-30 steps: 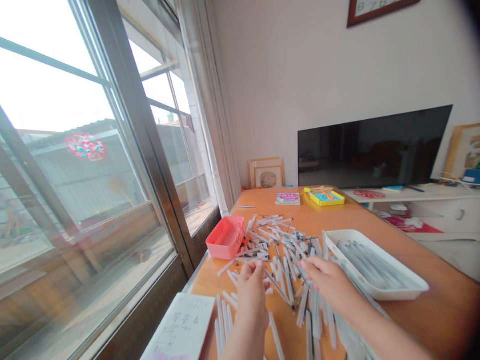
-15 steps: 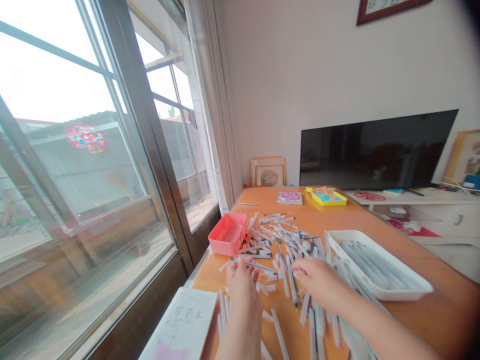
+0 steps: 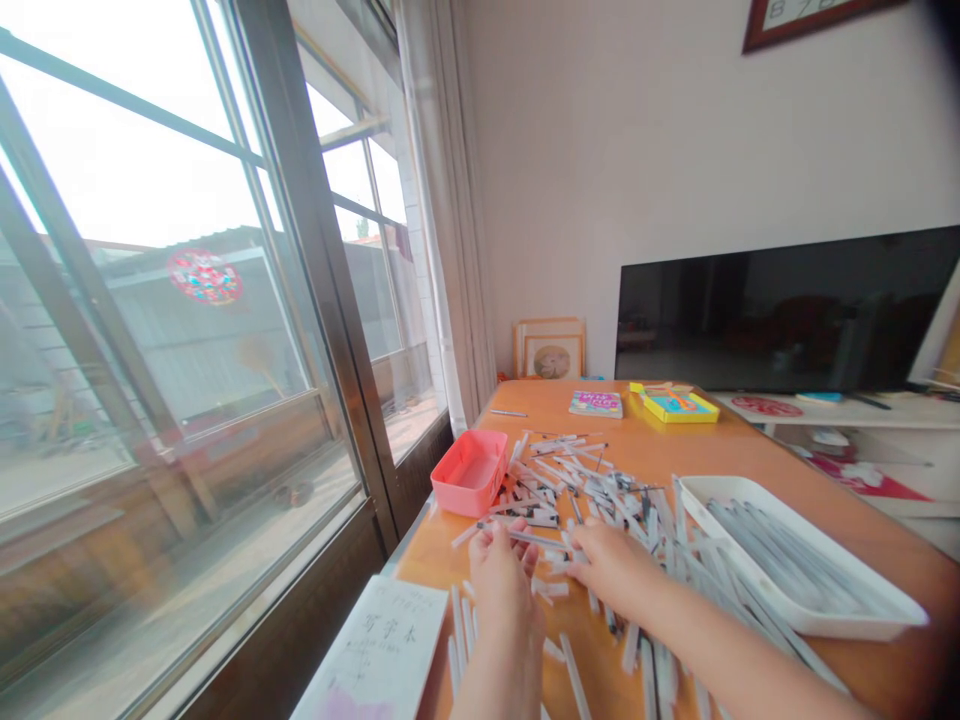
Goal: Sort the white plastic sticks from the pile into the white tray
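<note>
My left hand (image 3: 504,570) is closed around a slim gel pen (image 3: 538,538) with a clear barrel, held nearly level above the table. My right hand (image 3: 604,560) has come to the pen's right end, its fingers closed there; they hide that tip. Under and beyond both hands lies a loose heap of pen parts (image 3: 570,470), translucent barrels, caps and dark refills. More clear tubes (image 3: 574,675) lie close to my wrists.
A pink basket (image 3: 469,474) stands at the left edge of the wooden table (image 3: 517,395). On the right, a white tray (image 3: 694,490) holds several grey pens. A notebook (image 3: 375,640) lies front left. A booklet (image 3: 596,404) and a yellow box (image 3: 681,406) sit at the far end.
My right hand has moved left from over the heap to the right end of the pen in my left hand. The view has shifted slightly.
</note>
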A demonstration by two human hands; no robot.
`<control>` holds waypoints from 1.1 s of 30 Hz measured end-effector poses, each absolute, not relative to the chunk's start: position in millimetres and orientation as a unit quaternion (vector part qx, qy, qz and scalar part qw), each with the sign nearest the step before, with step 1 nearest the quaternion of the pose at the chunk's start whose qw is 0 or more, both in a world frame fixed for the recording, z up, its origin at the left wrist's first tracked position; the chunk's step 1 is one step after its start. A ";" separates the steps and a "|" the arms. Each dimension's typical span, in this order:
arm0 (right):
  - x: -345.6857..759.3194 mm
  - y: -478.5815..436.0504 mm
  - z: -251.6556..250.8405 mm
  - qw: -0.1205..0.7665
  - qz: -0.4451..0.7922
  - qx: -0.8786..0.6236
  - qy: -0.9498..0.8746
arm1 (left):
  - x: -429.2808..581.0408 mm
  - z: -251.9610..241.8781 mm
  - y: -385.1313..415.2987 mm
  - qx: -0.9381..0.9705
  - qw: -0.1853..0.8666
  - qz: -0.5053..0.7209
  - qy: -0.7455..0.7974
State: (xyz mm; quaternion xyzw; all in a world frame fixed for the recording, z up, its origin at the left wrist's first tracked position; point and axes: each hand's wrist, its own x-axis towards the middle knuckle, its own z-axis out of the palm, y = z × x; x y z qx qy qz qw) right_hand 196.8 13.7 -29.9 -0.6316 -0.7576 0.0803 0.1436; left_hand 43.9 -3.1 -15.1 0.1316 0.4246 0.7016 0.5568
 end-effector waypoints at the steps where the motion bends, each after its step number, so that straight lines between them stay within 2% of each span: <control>1: 196.8 14.3 -30.2 0.145 0.084 -0.633 -0.756 | 44.2 -15.7 -2.6 0.132 0.557 0.702 0.423; 9: 198.2 11.9 -32.0 0.169 0.105 -0.628 -0.752 | 45.4 -13.7 -5.6 0.142 0.560 0.708 0.406; 18: 222.8 -12.1 -21.8 0.303 0.264 -0.597 -0.694 | 49.8 -11.5 -7.1 0.130 0.574 0.698 0.407; 22: 228.7 -30.6 -18.1 0.361 0.298 -0.587 -0.661 | 54.6 -8.4 -10.7 0.127 0.586 0.686 0.412; 28: 224.1 -47.2 -13.3 0.411 0.332 -0.555 -0.643 | 57.2 -6.2 -14.5 0.142 0.594 0.688 0.392; 33: 219.1 -47.7 -11.5 0.420 0.347 -0.553 -0.630 | 59.1 -10.8 -14.1 0.151 0.602 0.683 0.385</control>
